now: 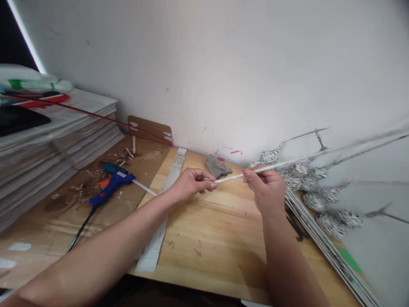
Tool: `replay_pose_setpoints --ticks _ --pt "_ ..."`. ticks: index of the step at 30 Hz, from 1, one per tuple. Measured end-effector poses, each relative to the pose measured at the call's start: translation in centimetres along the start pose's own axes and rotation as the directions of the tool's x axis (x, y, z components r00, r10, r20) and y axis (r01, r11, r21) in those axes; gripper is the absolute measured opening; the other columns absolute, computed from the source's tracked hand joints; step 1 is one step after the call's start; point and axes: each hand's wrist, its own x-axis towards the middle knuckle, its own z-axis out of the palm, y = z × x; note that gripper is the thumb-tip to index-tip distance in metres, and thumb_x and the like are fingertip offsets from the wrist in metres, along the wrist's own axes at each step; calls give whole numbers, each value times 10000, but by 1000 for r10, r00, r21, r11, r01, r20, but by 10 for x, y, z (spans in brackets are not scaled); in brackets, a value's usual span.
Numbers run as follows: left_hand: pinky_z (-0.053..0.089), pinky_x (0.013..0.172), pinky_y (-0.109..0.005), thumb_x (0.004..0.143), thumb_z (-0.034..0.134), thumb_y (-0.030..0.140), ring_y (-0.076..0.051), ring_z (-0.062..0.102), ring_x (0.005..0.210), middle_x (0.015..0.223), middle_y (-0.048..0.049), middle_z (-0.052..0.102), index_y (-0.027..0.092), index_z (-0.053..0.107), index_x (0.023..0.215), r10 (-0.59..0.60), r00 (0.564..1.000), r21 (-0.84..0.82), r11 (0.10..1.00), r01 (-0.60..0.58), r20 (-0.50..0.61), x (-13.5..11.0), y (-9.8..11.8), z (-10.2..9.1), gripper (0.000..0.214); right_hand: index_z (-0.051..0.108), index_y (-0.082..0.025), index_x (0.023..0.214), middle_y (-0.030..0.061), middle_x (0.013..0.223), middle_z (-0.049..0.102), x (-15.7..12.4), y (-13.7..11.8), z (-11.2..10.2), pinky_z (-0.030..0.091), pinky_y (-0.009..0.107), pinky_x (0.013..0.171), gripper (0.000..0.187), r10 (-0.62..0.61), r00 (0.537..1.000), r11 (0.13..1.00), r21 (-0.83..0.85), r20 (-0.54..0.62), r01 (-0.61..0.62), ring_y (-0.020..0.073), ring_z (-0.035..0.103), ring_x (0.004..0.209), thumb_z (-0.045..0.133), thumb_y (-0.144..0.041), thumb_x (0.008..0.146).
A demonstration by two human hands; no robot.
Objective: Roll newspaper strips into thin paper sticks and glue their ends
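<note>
A long, thin white paper tube [234, 177] stretches between my hands and slants up to the right, out of view. My left hand [193, 184] pinches its lower end between thumb and fingertips. Farther along, my right hand [266, 185] is closed around it, thumb on the near side. Both hands are above the wooden tabletop [217, 238]. Under my left forearm lies a flat newspaper strip [174, 172], partly covered by the arm. A crumpled grey cloth or glove [217, 166] rests behind the tube, near the wall.
A blue glue gun [111, 185] lies on stained cardboard [128, 213] at left, beside stacked newspapers [57, 140]. Along the right wall are several woven paper bulbs [308, 181] with thin stems. A bundle of paper tubes [332, 251] runs along the right edge.
</note>
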Motion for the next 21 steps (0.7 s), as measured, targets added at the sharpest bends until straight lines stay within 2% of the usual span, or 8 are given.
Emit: replay_pose_setpoints --ticks 6,11,15,17,18,19,20,21 --pt "503 536 -137 640 820 226 -87 638 622 672 -17 669 118 675 789 -8 996 -450 892 -32 -87 6 5 -8 234 594 -157 627 -24 543 558 -3 2 11 296 220 444 250 -42 998 999 3 -55 42 73 397 460 766 -318 709" --pt "565 590 -144 727 752 158 -85 659 650 722 -20 677 103 674 799 -38 989 -668 740 -71 -146 10 5 -14 119 567 -161 665 -26 528 546 -8 13 32 273 210 421 296 61 993 997 62 -102 -55 71 389 444 723 -399 748" --pt "589 641 -167 831 646 154 -122 697 754 852 -62 707 96 661 818 -19 981 -747 651 -134 -193 14 7 -20 62 611 -175 868 -26 558 530 -25 11 48 268 199 393 342 230 972 965 120 46 -234 91 432 458 564 -514 848" --pt "589 621 -168 852 614 143 -129 702 739 826 -63 706 96 646 801 -27 974 -770 617 -162 -226 15 9 -23 77 612 -180 1018 -12 598 546 -42 1 53 319 214 389 387 286 939 957 -2 192 -291 116 483 483 487 -523 889" --pt "587 603 -166 856 606 137 -125 701 714 799 -58 702 97 639 793 -39 969 -777 605 -171 -244 15 10 -23 82 603 -182 1079 -3 624 567 -52 -6 54 366 231 407 383 284 919 958 -120 273 -260 129 511 503 484 -498 899" --pt "583 581 -163 858 603 134 -119 696 683 773 -51 696 99 633 789 -53 964 -781 599 -178 -261 15 11 -24 83 595 -193 1124 7 650 594 -60 -14 53 415 252 444 355 239 912 953 -262 335 -153 142 539 527 507 -454 900" --pt "577 560 -159 858 602 133 -111 690 653 751 -45 690 100 627 788 -69 959 -781 598 -181 -276 15 13 -24 82 600 -211 1146 28 736 633 -68 -22 52 479 285 550 321 127 922 918 -395 365 30 163 591 630 549 -396 890" --pt "570 540 -154 859 602 133 -103 680 624 732 -39 683 102 622 787 -84 954 -779 600 -182 -287 15 14 -24 81 623 -228 1135 52 845 663 -73 -29 50 507 329 682 289 -44 905 836 -481 423 265 192 623 765 580 -346 876"
